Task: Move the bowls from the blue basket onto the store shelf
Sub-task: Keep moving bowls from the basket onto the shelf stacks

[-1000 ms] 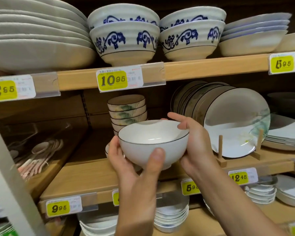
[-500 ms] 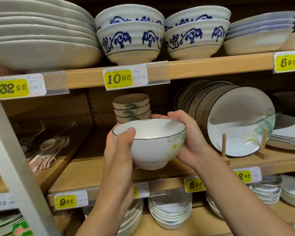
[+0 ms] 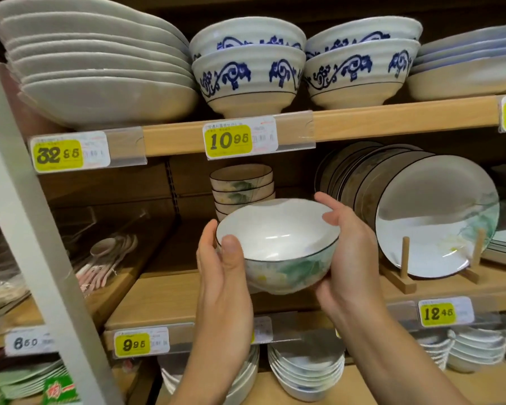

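Observation:
I hold a white bowl (image 3: 278,247) with a thin dark rim and a green and yellow leaf print between both hands, just above the front of the middle wooden shelf (image 3: 170,293). My left hand (image 3: 219,276) grips its left side, thumb over the rim. On the right side my right hand (image 3: 351,258) cups the wall, fingers curled round the far rim. A stack of matching bowls (image 3: 241,185) stands right behind it on the same shelf. The blue basket is out of view.
Plates (image 3: 433,217) lean in a wooden rack right of the bowl. Blue-patterned bowls (image 3: 249,71) and large white dishes (image 3: 100,65) fill the upper shelf. Bagged spoons (image 3: 108,258) lie at left. A grey post (image 3: 32,229) slants across the left. Small dishes (image 3: 307,372) sit below.
The bowl has tilted its opening toward me and turned, so the leaf print now faces me. My left thumb has settled over the rim, and the view has shifted slightly.

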The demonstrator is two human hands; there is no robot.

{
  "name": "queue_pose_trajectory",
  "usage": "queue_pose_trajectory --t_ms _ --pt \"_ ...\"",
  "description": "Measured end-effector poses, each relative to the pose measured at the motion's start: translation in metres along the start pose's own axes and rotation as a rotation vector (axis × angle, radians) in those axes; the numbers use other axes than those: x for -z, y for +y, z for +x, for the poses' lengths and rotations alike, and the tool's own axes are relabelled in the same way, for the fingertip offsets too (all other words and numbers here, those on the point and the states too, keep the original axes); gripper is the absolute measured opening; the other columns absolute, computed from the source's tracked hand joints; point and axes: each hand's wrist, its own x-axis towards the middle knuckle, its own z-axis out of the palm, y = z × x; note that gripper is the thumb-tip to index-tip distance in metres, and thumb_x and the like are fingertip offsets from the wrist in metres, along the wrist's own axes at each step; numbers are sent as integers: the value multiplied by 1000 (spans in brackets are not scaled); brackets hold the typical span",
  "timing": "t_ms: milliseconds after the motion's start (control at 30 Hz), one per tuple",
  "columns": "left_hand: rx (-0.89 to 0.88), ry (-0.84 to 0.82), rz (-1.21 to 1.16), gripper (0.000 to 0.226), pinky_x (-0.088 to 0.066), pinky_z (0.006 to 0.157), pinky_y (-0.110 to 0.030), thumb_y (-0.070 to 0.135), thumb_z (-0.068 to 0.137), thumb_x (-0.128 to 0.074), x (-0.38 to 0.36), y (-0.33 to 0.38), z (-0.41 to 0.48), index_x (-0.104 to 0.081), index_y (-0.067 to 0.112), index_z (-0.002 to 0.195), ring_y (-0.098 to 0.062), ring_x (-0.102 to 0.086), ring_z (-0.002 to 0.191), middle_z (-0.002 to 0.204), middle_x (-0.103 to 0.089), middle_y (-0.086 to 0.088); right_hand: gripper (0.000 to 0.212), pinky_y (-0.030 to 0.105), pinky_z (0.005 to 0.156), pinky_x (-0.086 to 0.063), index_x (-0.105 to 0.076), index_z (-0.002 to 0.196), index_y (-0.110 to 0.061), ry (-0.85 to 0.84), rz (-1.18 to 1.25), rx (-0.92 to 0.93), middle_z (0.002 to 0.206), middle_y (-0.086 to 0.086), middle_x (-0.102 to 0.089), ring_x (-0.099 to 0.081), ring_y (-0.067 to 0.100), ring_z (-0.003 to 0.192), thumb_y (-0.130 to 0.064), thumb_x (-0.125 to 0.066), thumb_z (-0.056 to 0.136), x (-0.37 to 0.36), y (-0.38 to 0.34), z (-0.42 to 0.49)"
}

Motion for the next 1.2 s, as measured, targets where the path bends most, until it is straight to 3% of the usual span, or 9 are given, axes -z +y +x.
queue_pose_trajectory --t_ms 100,200,333,400,533,667,767,933,1200 --pt "-60 4 -26 75 -42 74 -2 92 63 -33 1 1 18 -34 56 129 27 -47 105 111 -52 45 49 33 84 -57 -67 119 -28 16 -79 95 101 -10 -73 -69 9 96 -35 -54 72 -15 3 3" --pt "-124 59 143 70 -40 77 -11 77 81 -28 9 3 54 -49 31 130 9 -53 106 110 -60 23 44 38 84 -54 -67 110 -19 -42 -226 109 102 1 -72 -68 15 98 -44 -50 77 -30 11 25" --pt "-57 56 299 54 -41 83 -37 74 88 -23 14 -3 89 -51 29 97 -12 -54 97 94 -54 15 45 46 95 -50 -65 105 -19 -32 -382 77 104 6 -70 -66 20 100 -51 -43 81 -35 30 56" --pt "-7 43 357 49 -35 83 -37 73 88 -23 14 -13 95 -45 30 87 -16 -49 98 89 -49 17 55 48 100 -47 -65 111 -21 -14 -459 50 108 5 -69 -63 21 104 -57 -39 79 -32 41 66" --pt "33 26 402 49 -31 83 -33 70 91 -22 14 -41 99 -43 27 102 -15 -45 99 95 -48 11 57 43 101 -45 -62 120 -23 24 -536 3 115 2 -66 -60 19 106 -58 -37 83 -22 60 75" --pt "31 36 379 50 -34 81 -32 66 92 -24 11 -58 96 -47 25 110 -14 -49 101 99 -50 10 28 40 96 -47 -60 97 -34 52 -548 8 102 -5 -65 -60 15 99 -51 -38 91 -16 75 79" --pt "36 39 361 42 -39 86 -36 63 92 -27 10 -66 94 -43 27 107 -18 -51 108 112 -55 1 26 40 93 -49 -59 81 -36 67 -545 7 98 -6 -65 -61 16 96 -48 -39 94 -13 80 79" --pt "25 45 322 38 -43 96 -42 58 94 -28 12 -73 93 -43 28 112 -22 -53 113 118 -59 -3 26 33 83 -48 -58 79 -41 33 -541 46 94 -11 -63 -60 10 93 -40 -38 96 -10 87 77" --pt "20 53 302 43 -37 85 -31 52 97 -28 15 -84 88 -43 23 126 -16 -53 108 123 -57 -3 26 43 95 -47 -57 80 -37 32 -614 40 97 -8 -62 -58 20 105 -34 -36 96 -11 92 72"
